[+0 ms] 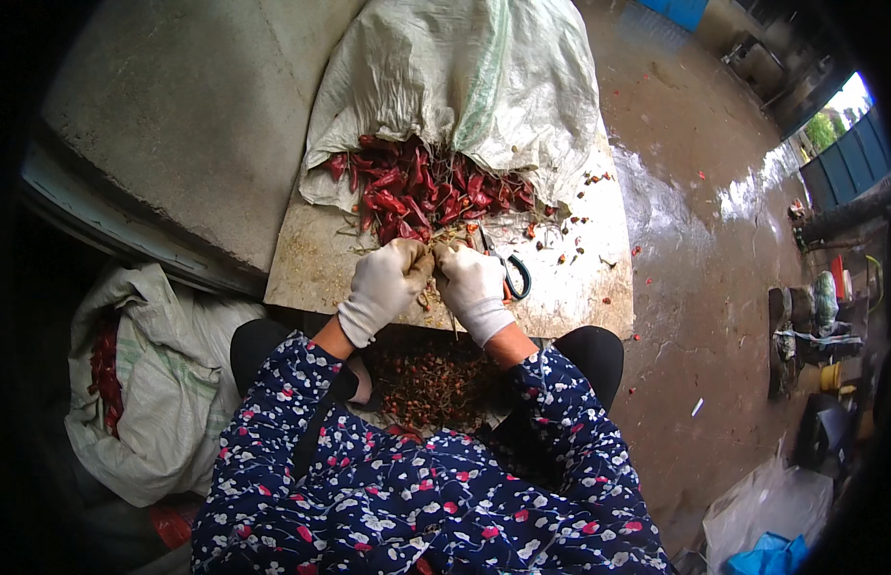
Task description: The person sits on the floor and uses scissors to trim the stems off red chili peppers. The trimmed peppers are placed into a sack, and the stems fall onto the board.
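My left hand [389, 286] and my right hand [472, 284], both in whitish work gloves, meet over the near part of a worn board [309, 273]. Their fingers are curled in, fingertips nearly touching. Whatever they may pinch is too small or hidden to make out. Dried red peppers [416, 183] lie heaped just beyond, some right against the left fingers. Beside my right hand lie scissors [519, 279] with a dark green handle loop, partly covered by the hand. A thin stalk [454, 327] shows below the right glove.
A white woven sack [459, 72] spills the peppers onto the board. Cut pepper caps [562, 257] are scattered at right. Between my legs is a pile of stems and caps [438, 384]. Another sack [165, 388] with peppers stands left, by a concrete wall [193, 129]. Wet floor [690, 287] lies right.
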Available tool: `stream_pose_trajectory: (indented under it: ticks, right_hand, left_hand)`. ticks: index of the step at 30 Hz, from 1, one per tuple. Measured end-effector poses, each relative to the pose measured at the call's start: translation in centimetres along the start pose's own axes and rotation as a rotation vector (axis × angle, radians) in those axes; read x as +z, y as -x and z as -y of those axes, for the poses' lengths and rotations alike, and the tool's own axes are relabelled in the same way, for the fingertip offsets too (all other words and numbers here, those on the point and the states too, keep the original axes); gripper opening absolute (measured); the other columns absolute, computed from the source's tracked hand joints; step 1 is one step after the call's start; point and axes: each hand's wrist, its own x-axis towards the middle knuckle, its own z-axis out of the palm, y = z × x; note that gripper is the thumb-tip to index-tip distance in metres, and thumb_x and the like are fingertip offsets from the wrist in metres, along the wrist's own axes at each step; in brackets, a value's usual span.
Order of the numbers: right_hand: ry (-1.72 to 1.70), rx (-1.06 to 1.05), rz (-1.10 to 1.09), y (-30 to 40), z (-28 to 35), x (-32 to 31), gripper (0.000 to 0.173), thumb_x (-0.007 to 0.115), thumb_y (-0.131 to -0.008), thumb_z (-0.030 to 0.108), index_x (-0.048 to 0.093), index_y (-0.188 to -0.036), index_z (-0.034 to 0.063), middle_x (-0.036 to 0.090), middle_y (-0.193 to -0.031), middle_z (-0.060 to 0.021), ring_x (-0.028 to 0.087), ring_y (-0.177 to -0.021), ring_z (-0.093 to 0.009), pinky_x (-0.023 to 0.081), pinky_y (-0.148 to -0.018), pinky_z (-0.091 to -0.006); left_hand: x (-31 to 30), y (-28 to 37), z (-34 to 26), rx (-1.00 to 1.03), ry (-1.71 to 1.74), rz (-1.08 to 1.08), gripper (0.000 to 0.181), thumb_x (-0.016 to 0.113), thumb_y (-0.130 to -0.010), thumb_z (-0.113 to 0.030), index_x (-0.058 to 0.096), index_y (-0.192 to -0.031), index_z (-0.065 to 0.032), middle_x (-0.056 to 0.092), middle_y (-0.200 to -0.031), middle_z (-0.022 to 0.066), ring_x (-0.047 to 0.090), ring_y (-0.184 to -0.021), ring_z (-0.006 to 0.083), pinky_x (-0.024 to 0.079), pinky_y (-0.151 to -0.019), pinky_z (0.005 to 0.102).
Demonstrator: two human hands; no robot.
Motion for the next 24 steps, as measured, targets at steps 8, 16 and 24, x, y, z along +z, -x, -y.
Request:
stream_pose_trajectory:
  ticks: [8,16,24]
  right_hand:
    - [-0.355,0.108,0.038,0.3,-0.1,-0.5,0.020,0.074,-0.083,0.018,0.072,-0.102,0.0103,0.070,-0.084,-0.0121,0.071,-0.076,-0.030,0.057,-0.066,-0.0383]
    - [-1.869,0.397,0.287,-0.2,-1.4,-0.5,0.030,0.067,-0.092,-0.002,0.066,-0.121,-0.0055,0.073,-0.104,-0.0094,0.069,-0.088,-0.015,0.056,-0.076,-0.0243]
    - [-1.687,0.810,-0.247,-2.0,-2.8,-3.7,0.022,0.065,-0.096,0.014,0.056,-0.115,0.0057,0.067,-0.097,-0.0085,0.063,-0.071,-0.015,0.054,-0.059,-0.0280]
  left_hand:
    - [0.2,-0.2,0.7,0.066,0.155,-0.006,0.017,0.067,-0.095,-0.022,0.066,-0.090,-0.0056,0.068,-0.074,0.0099,0.066,-0.060,0.0241,0.052,-0.054,0.0362]
    - [0.0,-0.4,3.2,-0.513,1.548,0.112,0.024,0.064,-0.101,-0.025,0.065,-0.110,-0.0020,0.067,-0.080,0.0036,0.058,-0.055,0.0080,0.045,-0.043,0.0233]
    - [-4.0,-0.7,6.6,0.017,0.198,0.963,0.035,0.068,-0.094,-0.027,0.069,-0.122,-0.0065,0.075,-0.094,0.0133,0.071,-0.081,0.0266,0.056,-0.072,0.0345]
